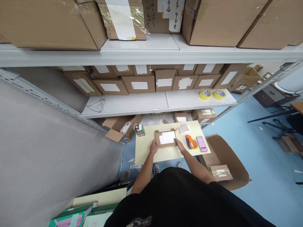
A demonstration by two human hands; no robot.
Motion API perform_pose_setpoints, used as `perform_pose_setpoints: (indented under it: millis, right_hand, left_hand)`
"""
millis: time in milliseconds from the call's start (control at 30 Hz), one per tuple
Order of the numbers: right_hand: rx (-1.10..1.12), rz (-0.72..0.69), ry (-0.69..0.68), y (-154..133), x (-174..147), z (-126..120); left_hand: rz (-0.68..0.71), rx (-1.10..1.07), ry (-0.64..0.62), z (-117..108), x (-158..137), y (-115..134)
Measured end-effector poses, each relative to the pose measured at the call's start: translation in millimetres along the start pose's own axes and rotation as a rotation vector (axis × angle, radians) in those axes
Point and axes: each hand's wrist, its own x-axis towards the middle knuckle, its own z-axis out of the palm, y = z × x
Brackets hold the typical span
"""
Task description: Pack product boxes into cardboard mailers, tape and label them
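A small flat cardboard box (166, 138) with a white label on top lies on a pale yellow table (151, 150). My left hand (153, 147) grips its left edge. My right hand (180, 145) holds its right edge. To the right of the box lie an orange tape dispenser (190, 141) and a blurred pink object (202, 143). A small grey-white packet (184, 129) rests behind the box.
A green tape roll (140, 130) sits at the table's far left corner. Open cardboard boxes stand on the floor at left (119, 127) and right (224, 162). Shelves ahead hold several labelled boxes and two yellow tape rolls (212, 94). A grey wall runs along the left.
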Motion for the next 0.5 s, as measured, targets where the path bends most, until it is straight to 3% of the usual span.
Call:
perform_pose_setpoints:
  millis: [100,300,400,500]
  right_hand:
    - [-0.051,-0.030,0.029,6.0,3.4,-3.0]
    - [-0.132,-0.048,-0.034,-7.1,6.0,2.7]
    - [-0.080,-0.060,0.000,-15.9,4.9,2.6]
    - [-0.040,-0.163,0.010,-21.6,2.4,-4.6]
  left_hand:
    - [-0.073,0.036,-0.022,1.6,2.1,-9.9]
    - [0.054,0.046,-0.137,8.2,2.3,1.6]
    - [0.071,0.043,-0.101,11.8,-0.4,11.9]
    - [0.171,0.031,-0.010,11.6,-5.6,18.6]
